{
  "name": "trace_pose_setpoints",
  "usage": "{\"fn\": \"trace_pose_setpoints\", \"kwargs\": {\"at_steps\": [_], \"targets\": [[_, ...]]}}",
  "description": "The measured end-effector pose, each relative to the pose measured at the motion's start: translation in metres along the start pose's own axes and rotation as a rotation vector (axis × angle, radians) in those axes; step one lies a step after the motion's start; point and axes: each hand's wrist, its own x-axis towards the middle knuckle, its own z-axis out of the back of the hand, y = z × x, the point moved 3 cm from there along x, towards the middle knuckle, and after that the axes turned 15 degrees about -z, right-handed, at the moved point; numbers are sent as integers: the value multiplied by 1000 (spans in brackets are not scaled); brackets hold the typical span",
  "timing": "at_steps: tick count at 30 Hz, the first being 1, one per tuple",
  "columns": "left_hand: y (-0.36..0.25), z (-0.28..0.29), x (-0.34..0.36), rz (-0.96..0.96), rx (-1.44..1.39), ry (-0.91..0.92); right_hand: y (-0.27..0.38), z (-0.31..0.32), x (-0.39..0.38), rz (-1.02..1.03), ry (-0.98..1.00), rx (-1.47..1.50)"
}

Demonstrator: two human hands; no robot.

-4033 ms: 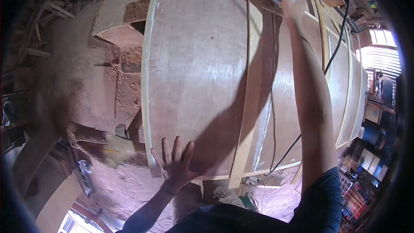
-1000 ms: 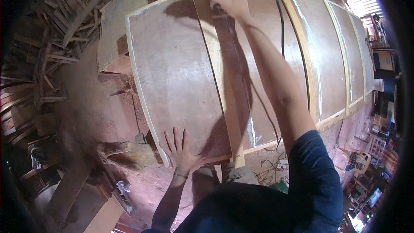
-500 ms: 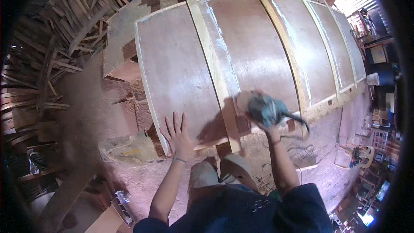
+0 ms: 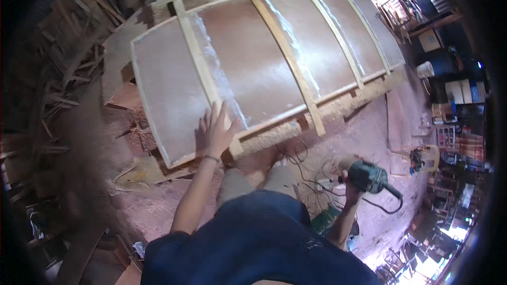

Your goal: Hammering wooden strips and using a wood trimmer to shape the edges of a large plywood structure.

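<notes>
One held tool [image 4: 368, 176], four panel slats [image 4: 281, 42]

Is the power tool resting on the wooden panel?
No, the right hand holds the corded power tool off the wooden panel, out past its near edge.

Rough timber bench [image 4: 272, 140]: framed brown panel [image 4: 253, 68] on it, wooden strips [image 4: 280, 37] laid crosswise; dusty floor [image 4: 364, 129], tangled cables [image 4: 317, 182]

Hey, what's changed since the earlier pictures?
The right hand brought the tool from the far side of the panel back past its near edge. The left hand shifted right, from the near left corner to the leftmost crosspiece. The tool stays held; the crosspieces stay put.
</notes>
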Motion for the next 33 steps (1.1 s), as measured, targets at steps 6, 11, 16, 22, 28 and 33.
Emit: {"fn": "trace_pose_setpoints", "kwargs": {"at_steps": [6,11,16,22,28,33], "targets": [[-122,-85,94,-69,-71,271,-28,34,107,-130,96,170],[-146,-149,123,163,285,416,-27,3,215,625,93,-241],[-141,-168,127,182,368,402,-52,-68,271,220,300,222],[-153,-168,134,204,275,428,-48,-155,297,40,639,557],[-146,-166,134,209,267,428,-27,-186,302,206,636,520],[-153,-170,133,204,272,388,-16,-189,300,176,720,446]]}}
